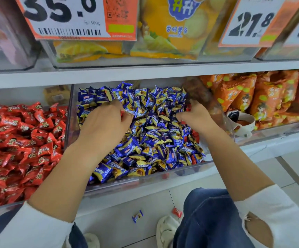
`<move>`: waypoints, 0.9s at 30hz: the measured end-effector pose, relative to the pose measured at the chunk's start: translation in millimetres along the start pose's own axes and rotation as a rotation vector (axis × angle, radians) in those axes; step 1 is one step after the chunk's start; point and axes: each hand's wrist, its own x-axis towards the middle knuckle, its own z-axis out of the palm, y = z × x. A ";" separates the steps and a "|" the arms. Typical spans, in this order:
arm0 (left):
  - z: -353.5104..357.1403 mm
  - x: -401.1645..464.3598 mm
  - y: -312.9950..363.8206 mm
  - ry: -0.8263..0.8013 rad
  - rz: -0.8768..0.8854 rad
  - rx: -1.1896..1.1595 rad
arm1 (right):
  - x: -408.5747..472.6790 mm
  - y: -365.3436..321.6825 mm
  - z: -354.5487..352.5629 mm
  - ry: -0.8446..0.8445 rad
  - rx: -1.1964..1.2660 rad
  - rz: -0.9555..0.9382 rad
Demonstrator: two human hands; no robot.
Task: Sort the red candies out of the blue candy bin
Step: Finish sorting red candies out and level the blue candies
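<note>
Shelf: a pale lower shelf (263, 147) carries 3 clear bins side by side; an upper shelf (109, 72) above it holds clear boxes of yellow snack bags (173, 31).
Blue candy bin: the clear bin (163, 176) sits at the middle of the lower shelf, its front wall at the shelf's front edge, heaped with blue-and-gold wrapped candies (150, 145).
Red candies: a few red wrappers (196, 136) show among the blue ones along the bin's right wall; most are half buried.
Red candy bin: the bin to the left (2, 204) is piled with red wrapped candies (20, 140).
Left hand: the left hand (104, 122) lies knuckles-up on the blue heap toward the bin's back left, fingers curled down; something red shows at the fingertips, but whether the grip holds it cannot be told.
Right hand: the right hand (197, 115) is near the bin's back right corner, fingers curled round red wrappers, so its grip is closed on red candies.
Right bin: orange snack packs (263, 97) fill it, with a white scoop-like object (241, 122) at its front left.
Price signs: 2 orange-edged cards (70, 17) hang from the upper boxes, cut off at the top.
Floor: pale tiles (127, 212) below the shelf carry 1 blue candy (137, 216) and 1 red candy (177, 212) lying apart.
Person: white sleeves, a denim knee and pale shoes at the bottom edge, partly cropped.
</note>
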 end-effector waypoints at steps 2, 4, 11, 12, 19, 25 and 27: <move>-3.0 -5.0 -0.3 -0.004 0.039 0.000 | 1.5 -6.3 3.0 -0.025 0.245 0.091; -6.3 -8.9 -0.9 -0.008 0.066 0.002 | 5.1 -10.8 8.8 -0.063 0.310 0.137; -16.5 -10.7 -10.7 0.038 0.064 0.008 | 11.3 -16.6 20.4 -0.221 0.387 0.208; -17.0 -10.4 -12.0 0.050 0.068 0.006 | 8.8 -20.1 21.1 -0.285 0.364 0.206; -23.5 -8.2 -12.5 0.082 0.089 -0.038 | -12.2 -47.6 29.2 -0.452 0.238 -0.159; -31.1 -6.9 -21.7 0.061 -0.014 0.045 | -30.1 -39.6 9.5 -0.433 0.099 -0.311; -34.0 -5.7 -26.4 0.051 -0.023 0.052 | -28.1 -29.5 -3.1 -0.346 0.109 -0.326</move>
